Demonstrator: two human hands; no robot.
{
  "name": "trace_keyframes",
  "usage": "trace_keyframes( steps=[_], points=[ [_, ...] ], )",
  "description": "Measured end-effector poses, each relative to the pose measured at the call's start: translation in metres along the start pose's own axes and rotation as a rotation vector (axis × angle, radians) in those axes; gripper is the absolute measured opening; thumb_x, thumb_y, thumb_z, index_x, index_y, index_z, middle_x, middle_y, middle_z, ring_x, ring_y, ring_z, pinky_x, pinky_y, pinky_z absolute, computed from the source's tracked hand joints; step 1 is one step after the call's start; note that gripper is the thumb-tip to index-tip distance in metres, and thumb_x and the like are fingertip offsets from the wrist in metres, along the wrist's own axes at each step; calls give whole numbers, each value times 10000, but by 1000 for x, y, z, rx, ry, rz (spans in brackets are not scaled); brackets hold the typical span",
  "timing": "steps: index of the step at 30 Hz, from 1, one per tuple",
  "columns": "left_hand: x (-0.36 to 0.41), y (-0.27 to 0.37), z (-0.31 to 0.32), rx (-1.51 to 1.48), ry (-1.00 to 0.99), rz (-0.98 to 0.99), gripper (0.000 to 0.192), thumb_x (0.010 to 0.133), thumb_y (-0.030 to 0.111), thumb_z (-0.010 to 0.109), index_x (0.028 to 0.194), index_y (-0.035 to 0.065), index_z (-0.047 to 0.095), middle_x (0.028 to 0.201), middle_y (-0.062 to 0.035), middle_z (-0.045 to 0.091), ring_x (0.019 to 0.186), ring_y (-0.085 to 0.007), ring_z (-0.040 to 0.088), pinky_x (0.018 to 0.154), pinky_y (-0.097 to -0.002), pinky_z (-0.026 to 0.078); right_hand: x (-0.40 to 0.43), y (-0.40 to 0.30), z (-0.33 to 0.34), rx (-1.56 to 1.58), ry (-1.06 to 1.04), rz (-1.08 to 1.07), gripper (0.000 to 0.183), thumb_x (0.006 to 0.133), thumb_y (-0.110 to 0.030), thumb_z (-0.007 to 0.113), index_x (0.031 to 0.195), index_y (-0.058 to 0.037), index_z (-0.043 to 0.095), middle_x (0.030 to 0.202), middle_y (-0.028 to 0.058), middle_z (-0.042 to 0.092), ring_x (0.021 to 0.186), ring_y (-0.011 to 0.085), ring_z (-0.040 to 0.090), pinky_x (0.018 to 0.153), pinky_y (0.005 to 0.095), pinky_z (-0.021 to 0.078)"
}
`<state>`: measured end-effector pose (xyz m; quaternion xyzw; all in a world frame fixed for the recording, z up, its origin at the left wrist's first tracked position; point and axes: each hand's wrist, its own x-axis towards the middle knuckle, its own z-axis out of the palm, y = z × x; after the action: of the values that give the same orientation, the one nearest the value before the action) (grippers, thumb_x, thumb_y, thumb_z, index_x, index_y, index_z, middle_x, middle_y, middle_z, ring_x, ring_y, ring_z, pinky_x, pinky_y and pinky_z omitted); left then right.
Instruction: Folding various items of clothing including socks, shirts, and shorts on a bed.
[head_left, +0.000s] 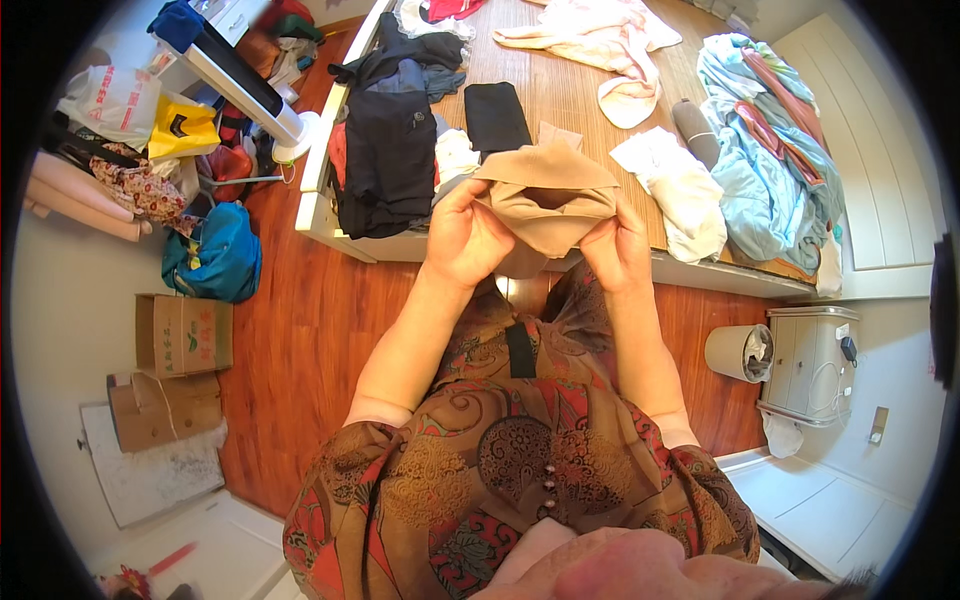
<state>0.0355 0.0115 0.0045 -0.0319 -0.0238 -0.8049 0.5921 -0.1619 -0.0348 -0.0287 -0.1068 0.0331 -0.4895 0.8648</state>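
Between my two hands is a tan cloth garment (551, 169), bunched and partly folded, with an opening that faces me. My left hand (471, 232) grips its left side, and my right hand (619, 244) grips the right side. The fingertips are partly hidden behind the fabric. It is held up over the front edge of a wooden bed board (577, 67). Just beyond it lies a folded black cloth (498, 116). A stack of dark clothes with black trousers (390, 150) on top sits to the left. To the right rests a rolled white garment (679, 195).
Light blue bedding (765, 172) and a grey roll (696, 133) lie at the board's right. A pink garment (630, 52) is spread farther back. On the left floor stand a tower fan (247, 90), a blue bag (214, 251) and cardboard boxes (184, 334). A waste bin (731, 352) is at right.
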Motion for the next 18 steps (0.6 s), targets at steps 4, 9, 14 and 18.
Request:
trace_keyframes(
  steps=[4, 9, 14, 18],
  points=[
    [2, 4, 19, 147, -32, 8, 326, 861, 63, 494, 1180, -1, 513, 1175, -142, 575, 1164, -266, 513, 987, -408, 431, 7, -5, 7, 94, -87, 13, 362, 991, -222, 379, 1240, 30, 452, 1261, 161, 526, 1165, 256, 513, 1023, 414, 392],
    [-3, -3, 40, 1380, 71, 151, 387, 811, 114, 619, 1177, 50, 511, 1064, -108, 611, 958, -198, 598, 832, -291, 482, 11, -15, 19, -3, -97, -4, 393, 992, -262, 362, 1255, 20, 437, 1273, 162, 514, 1168, 276, 505, 1012, 424, 395],
    [6, 12, -1, 1884, 225, 91, 292, 829, 38, 555, 1114, 25, 616, 853, -17, 634, 817, -69, 597, 712, -198, 479, 13, -5, 5, 31, -55, 12, 391, 986, -268, 381, 1245, 18, 442, 1261, 158, 522, 1163, 285, 509, 1013, 433, 394],
    [-2, 19, 3, 1054, 221, -3, 308, 897, 92, 481, 1170, -32, 550, 1068, -102, 640, 982, -200, 619, 881, -343, 485, 9, -8, 16, -191, 144, 2, 352, 967, -219, 433, 1223, 21, 458, 1214, 161, 546, 1136, 265, 530, 979, 406, 432]
  ],
)
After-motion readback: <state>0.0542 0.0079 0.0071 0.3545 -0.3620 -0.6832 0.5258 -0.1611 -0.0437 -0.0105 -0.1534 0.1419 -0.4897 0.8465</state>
